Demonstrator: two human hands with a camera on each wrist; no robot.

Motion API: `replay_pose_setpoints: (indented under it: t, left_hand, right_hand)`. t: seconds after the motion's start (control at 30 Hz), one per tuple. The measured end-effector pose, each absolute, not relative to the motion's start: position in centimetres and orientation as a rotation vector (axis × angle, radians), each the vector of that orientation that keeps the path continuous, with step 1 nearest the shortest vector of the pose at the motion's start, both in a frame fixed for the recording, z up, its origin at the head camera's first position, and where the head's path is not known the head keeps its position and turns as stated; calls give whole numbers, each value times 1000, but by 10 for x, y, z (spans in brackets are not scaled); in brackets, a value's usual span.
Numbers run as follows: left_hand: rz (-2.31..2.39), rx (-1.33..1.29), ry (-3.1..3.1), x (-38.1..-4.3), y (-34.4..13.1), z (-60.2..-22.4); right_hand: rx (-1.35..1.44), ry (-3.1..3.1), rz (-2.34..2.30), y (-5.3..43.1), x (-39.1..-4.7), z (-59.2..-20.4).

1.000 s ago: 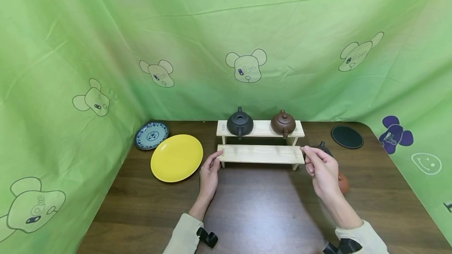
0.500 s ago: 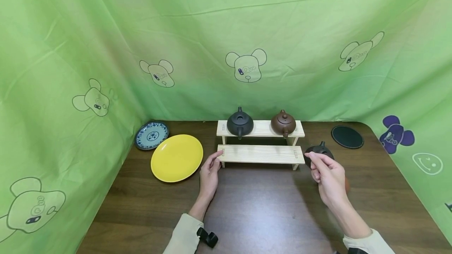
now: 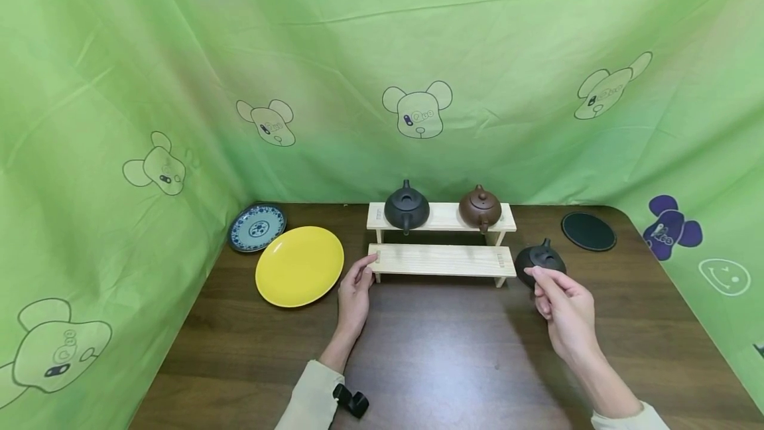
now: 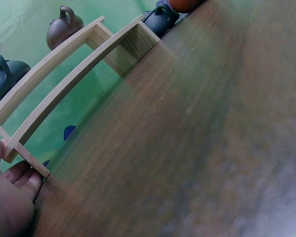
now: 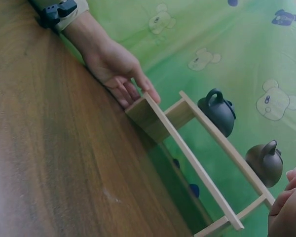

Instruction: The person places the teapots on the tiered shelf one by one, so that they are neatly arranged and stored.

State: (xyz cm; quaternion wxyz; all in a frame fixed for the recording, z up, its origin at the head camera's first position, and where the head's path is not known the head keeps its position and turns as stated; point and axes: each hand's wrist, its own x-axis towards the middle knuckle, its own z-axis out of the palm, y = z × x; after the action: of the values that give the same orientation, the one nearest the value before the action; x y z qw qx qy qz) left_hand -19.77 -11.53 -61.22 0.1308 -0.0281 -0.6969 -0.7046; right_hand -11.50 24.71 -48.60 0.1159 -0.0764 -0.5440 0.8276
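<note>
My left hand (image 3: pixel 353 298) grips the left end of the lower tier of a light wooden two-step stand (image 3: pixel 442 260), index finger on top and other fingers against the end panel. On the upper tier sit a dark grey teapot (image 3: pixel 406 210) and a brown teapot (image 3: pixel 480 208). My right hand (image 3: pixel 568 314) is off the stand, its fingers loosely curled and nothing in them. Its fingertips overlap the front of a black teapot (image 3: pixel 544 256) on the table to the stand's right. An orange-red teapot (image 4: pixel 185 5) shows in the left wrist view; the right hand hides it in the head view.
A yellow plate (image 3: pixel 300 267) and a blue patterned plate (image 3: pixel 258 228) lie left of the stand, slightly overlapping in view. A dark round lid or coaster (image 3: pixel 588 231) lies at the back right. A green printed curtain (image 3: pixel 334 85) closes off the table's back and sides.
My right hand has left the right end of the lower tier and moved right and toward me, uncovering the black teapot and covering the orange-red one. The left hand and stand stay put.
</note>
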Motion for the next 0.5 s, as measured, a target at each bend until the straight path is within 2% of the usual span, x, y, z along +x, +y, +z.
replay_pose_setpoints:
  t: [0.5]
  left_hand:
    - [-2058,-58,-2044,-198,-115,-611]
  right_hand:
    - [-198,-1612,2404,262,-98,-495]
